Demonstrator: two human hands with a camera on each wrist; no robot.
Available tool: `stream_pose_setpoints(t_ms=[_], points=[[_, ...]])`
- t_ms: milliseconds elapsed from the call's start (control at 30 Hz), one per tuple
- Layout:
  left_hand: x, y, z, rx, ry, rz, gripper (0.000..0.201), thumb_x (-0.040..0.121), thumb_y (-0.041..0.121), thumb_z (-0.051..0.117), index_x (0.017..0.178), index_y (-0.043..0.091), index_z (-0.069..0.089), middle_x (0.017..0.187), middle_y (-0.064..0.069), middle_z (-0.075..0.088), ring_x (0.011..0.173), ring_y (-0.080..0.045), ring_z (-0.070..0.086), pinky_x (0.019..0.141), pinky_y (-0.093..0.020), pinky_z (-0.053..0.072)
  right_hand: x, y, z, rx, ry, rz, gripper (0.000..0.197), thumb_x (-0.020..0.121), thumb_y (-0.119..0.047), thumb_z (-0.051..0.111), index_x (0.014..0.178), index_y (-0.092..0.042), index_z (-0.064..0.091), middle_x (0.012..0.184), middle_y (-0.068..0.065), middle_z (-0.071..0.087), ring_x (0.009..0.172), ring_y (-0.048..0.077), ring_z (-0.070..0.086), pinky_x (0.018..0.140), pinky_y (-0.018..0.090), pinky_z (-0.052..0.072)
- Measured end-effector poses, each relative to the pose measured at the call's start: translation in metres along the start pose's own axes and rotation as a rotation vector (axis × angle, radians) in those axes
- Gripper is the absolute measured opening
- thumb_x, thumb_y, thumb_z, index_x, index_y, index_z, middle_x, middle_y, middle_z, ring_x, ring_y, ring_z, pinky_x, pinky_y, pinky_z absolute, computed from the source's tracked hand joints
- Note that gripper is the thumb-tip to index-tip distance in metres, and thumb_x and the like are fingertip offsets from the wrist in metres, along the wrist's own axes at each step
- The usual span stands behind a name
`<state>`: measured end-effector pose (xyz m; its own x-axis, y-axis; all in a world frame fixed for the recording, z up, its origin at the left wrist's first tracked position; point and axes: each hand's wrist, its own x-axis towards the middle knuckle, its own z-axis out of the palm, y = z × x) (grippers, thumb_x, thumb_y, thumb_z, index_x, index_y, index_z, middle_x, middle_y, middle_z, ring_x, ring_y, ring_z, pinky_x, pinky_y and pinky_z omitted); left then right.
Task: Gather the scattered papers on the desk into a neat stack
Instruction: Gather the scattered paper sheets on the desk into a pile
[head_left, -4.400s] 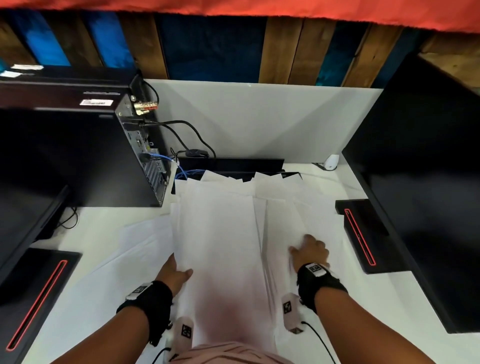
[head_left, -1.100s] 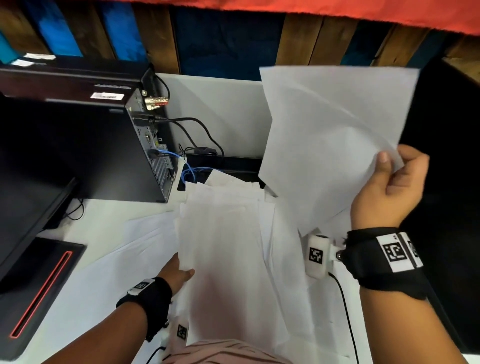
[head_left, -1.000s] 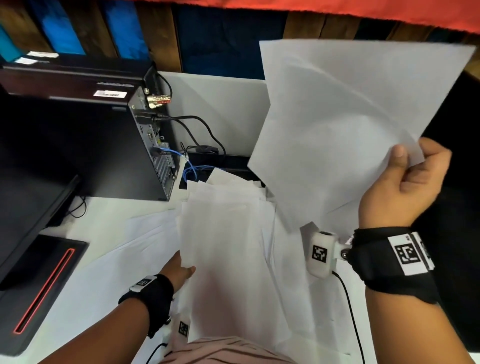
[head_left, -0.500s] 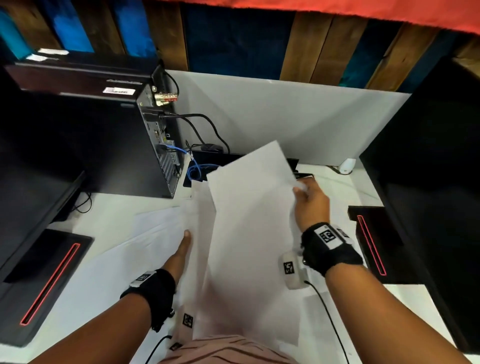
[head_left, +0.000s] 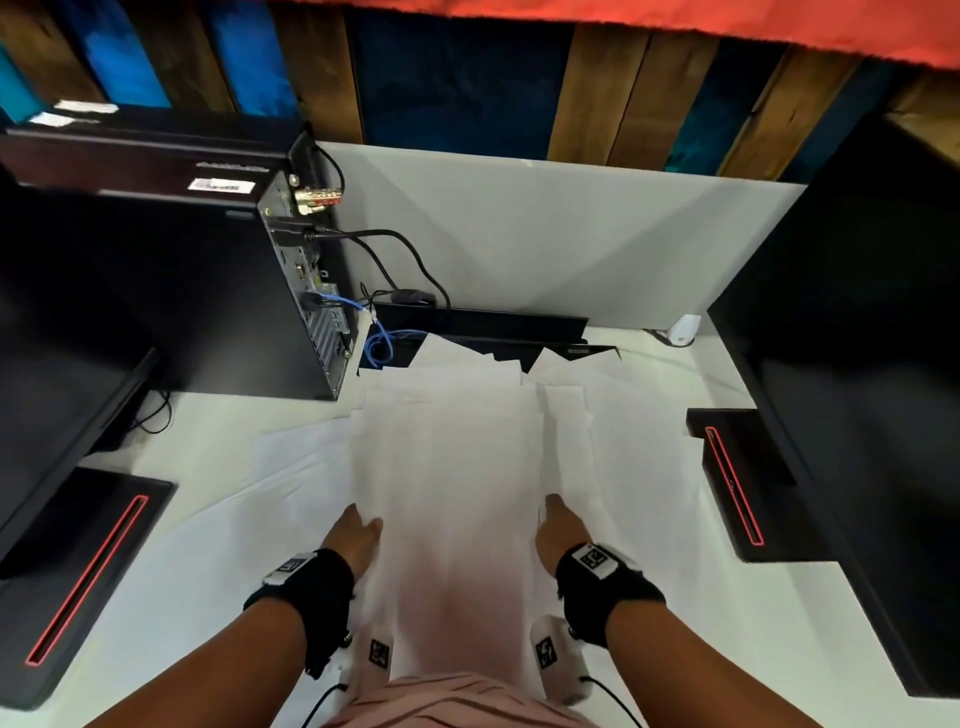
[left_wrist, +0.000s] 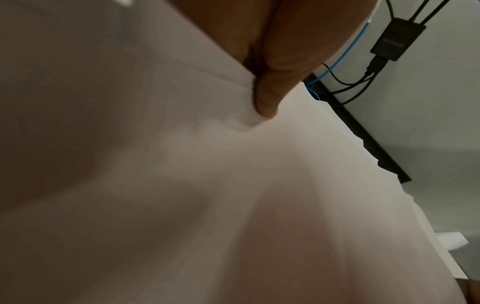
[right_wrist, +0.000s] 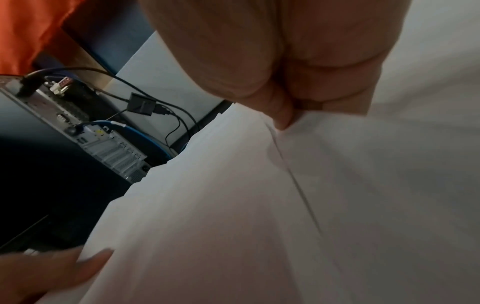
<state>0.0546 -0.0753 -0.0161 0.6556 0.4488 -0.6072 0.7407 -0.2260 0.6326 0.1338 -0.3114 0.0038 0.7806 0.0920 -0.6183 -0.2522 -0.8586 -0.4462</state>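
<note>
Plain white papers (head_left: 447, 467) are lying on a white desk (head_left: 171, 597). At far left a black computer tower (head_left: 182, 291) is trailing a blue cable (head_left: 382, 348). Thin red lines are running along the black left base (head_left: 78, 530) and right base (head_left: 769, 514).

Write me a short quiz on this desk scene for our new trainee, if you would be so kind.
1. True or false: the left hand and the right hand each hold one side edge of the central pile of papers.
2. Pick one: what lies flat just to the left of that pile? A) a keyboard B) a loose sheet C) a mug
3. In one word: what colour is the looped cable by the back panel of the computer tower?

Key: 1 true; 2 B; 3 blue.
</note>
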Motion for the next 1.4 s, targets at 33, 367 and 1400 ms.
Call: stream_pose_setpoints(t_ms=[33, 367, 1400], points=[[0.001, 0.001, 0.001, -0.021, -0.002, 0.002, 0.055, 0.099, 0.019, 0.045, 0.144, -0.004, 0.025, 0.151, -0.02, 0.031, 0.139, -0.031, 0.033, 0.108, -0.03, 0.029, -0.001, 0.001, 0.003, -0.039, -0.015, -0.018, 0.053, 0.1, -0.007, 0.032, 0.149, -0.003, 0.013, 0.15, 0.015, 0.031, 0.135, 0.024, 0.037, 0.108, 0.025, 0.028], [0.002, -0.01, -0.002, -0.174, -0.014, 0.065, 0.048, 0.089, 0.006, 0.061, 0.133, 0.0, 0.045, 0.131, -0.017, 0.055, 0.121, -0.032, 0.053, 0.101, -0.034, 0.037, 0.019, 0.035, -0.036, -0.009, 0.376, 0.214, 0.052, 0.093, -0.034, 0.053, 0.138, -0.014, 0.037, 0.137, 0.012, 0.038, 0.126, 0.031, 0.039, 0.099, 0.046, 0.039], [-0.012, 0.013, -0.006, -0.473, -0.131, -0.104, 0.078, 0.085, 0.072, 0.033, 0.146, 0.024, 0.032, 0.151, -0.005, 0.035, 0.14, -0.024, 0.031, 0.115, -0.04, 0.02, -0.021, -0.023, -0.024, 0.259, 0.443, -0.243, 0.043, 0.094, -0.004, 0.041, 0.137, -0.007, 0.044, 0.13, 0.018, 0.056, 0.119, 0.029, 0.055, 0.102, 0.026, 0.039]])
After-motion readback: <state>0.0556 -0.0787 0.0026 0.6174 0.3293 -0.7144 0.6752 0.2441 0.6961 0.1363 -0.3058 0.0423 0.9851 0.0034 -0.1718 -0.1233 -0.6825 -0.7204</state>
